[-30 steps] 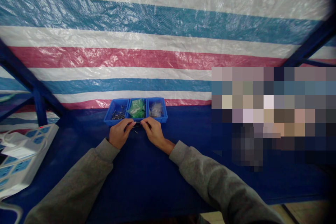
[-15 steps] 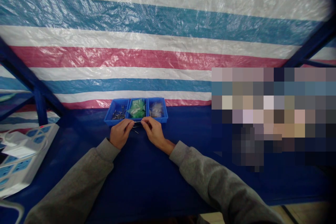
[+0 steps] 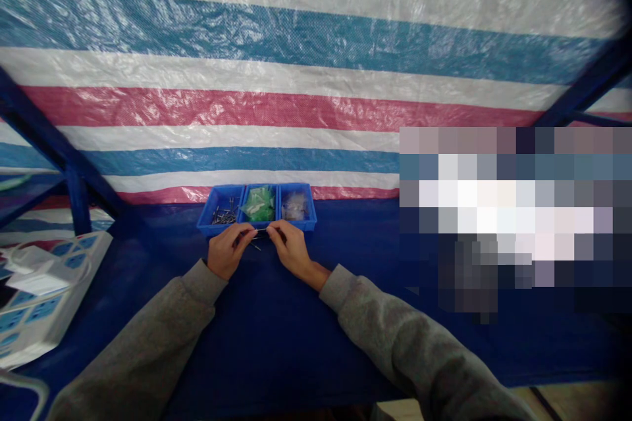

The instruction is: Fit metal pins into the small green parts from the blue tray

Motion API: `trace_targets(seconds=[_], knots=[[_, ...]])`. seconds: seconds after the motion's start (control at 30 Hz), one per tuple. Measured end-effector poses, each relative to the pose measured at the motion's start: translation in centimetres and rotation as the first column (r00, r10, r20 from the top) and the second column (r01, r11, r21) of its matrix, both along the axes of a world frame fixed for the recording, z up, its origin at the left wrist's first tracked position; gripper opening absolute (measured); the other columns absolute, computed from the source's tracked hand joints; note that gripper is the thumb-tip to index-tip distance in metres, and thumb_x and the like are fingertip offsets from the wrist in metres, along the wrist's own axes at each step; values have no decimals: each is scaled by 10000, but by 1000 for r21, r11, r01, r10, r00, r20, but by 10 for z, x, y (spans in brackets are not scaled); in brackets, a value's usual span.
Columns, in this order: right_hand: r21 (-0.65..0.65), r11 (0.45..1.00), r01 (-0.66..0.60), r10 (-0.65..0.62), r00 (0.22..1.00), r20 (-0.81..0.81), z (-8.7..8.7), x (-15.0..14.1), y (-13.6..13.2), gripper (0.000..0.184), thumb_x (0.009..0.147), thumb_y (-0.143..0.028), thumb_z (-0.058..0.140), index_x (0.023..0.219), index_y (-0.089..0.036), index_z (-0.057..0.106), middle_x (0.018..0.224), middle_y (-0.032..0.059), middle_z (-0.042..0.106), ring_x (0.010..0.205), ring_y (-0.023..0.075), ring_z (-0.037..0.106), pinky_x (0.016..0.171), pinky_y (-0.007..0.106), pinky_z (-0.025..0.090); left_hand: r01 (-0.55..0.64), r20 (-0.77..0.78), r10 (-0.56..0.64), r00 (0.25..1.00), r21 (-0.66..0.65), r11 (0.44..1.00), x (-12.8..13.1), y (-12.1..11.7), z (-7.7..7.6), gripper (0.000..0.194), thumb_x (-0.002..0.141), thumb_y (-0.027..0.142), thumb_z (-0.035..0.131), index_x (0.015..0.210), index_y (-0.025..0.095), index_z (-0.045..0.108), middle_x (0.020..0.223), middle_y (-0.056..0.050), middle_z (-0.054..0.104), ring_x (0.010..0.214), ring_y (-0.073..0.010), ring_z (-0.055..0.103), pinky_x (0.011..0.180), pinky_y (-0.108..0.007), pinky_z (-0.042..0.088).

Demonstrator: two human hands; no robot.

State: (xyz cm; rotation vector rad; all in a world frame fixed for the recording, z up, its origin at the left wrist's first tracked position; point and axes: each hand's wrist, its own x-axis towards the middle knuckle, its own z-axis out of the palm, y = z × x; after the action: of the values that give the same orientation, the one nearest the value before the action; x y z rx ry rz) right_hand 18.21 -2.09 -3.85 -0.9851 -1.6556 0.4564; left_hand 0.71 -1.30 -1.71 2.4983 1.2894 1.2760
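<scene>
My left hand (image 3: 228,251) and my right hand (image 3: 295,250) face each other just in front of three joined blue bins. Pinched between the fingertips of both is a thin, pale metal rod (image 3: 262,229), held level; its ends are hidden by the fingers. Below it, another thin dark rod (image 3: 256,247) lies on the blue table. The left bin (image 3: 206,208) holds several loose metal rods (image 3: 224,218). Green plastic pieces in a clear bag (image 3: 260,204) fill the middle bin, and small clear pieces (image 3: 295,206) sit in the right one.
A white power strip (image 3: 59,312) with a plugged-in white adapter (image 3: 42,271) stands at the left of the blue table (image 3: 276,335). Striped plastic sheeting (image 3: 296,105) hangs behind, between blue metal posts (image 3: 76,194). A blurred-out area covers the right side.
Both hands stay almost in place, still pinching the rod. The left fingertips have shifted very slightly to the right. The blurred area at right has turned brighter.
</scene>
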Motion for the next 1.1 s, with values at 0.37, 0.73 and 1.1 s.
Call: trace_targets(seconds=[0.37,0.73,1.1], knots=[[-5,1000,-13,13,1000,-9,0,0,0,245,912,-309,428,860,-172,624,791,35,628,721,141,568,677,245,428,24,47,-27,999,74,997,3,-5,5,178,851,322,541,855,167,628,784,-25,679,627,-103,612,625,-213,490],[-9,1000,-24,24,1000,4,1,0,-1,266,920,-314,405,859,-177,625,785,40,621,729,150,563,695,257,432,-12,152,0,988,74,997,5,-14,11,113,829,255,539,870,153,567,940,-57,702,541,-68,586,562,-201,503],[-14,1000,-1,1,1000,10,2,0,-2,281,917,-321,403,844,-176,633,752,33,613,684,142,546,650,249,418,-10,46,4,999,137,991,4,-9,8,221,866,290,511,1011,176,632,911,-58,699,713,-138,652,707,-264,532]])
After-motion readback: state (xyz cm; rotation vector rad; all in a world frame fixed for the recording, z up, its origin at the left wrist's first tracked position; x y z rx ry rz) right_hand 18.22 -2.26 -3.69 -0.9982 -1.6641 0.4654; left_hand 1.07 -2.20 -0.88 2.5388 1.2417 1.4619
